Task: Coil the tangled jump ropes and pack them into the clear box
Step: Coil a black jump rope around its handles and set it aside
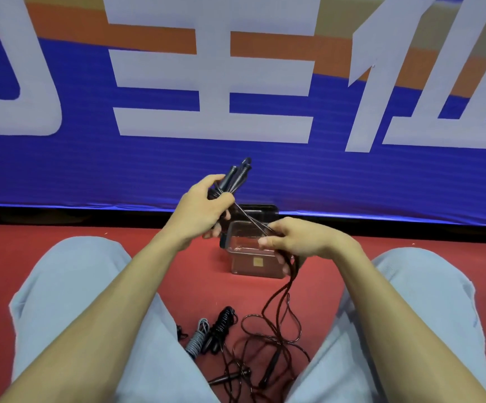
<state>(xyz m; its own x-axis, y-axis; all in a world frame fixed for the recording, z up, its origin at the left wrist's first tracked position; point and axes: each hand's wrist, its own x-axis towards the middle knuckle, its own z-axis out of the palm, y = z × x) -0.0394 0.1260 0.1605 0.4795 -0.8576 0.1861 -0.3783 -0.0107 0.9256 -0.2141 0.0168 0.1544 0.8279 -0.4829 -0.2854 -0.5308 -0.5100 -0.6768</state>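
Observation:
My left hand (204, 207) grips two dark jump rope handles (236, 175), raised above the floor with their tips pointing up and right. A thin cord (250, 219) runs taut from them down to my right hand (300, 239), which pinches it over the clear box (253, 263). More of that cord hangs from my right hand to a loose tangle of ropes (268, 344) on the red floor between my legs. Two coiled ropes lie there, one grey (196, 338) and one black (221, 324). The clear box stands open on the floor.
A dark lid (259, 212) lies behind the box against a blue banner wall (236, 112). My legs in light blue trousers (76, 286) flank the ropes. Loose black handles (230, 376) lie near the bottom of the tangle.

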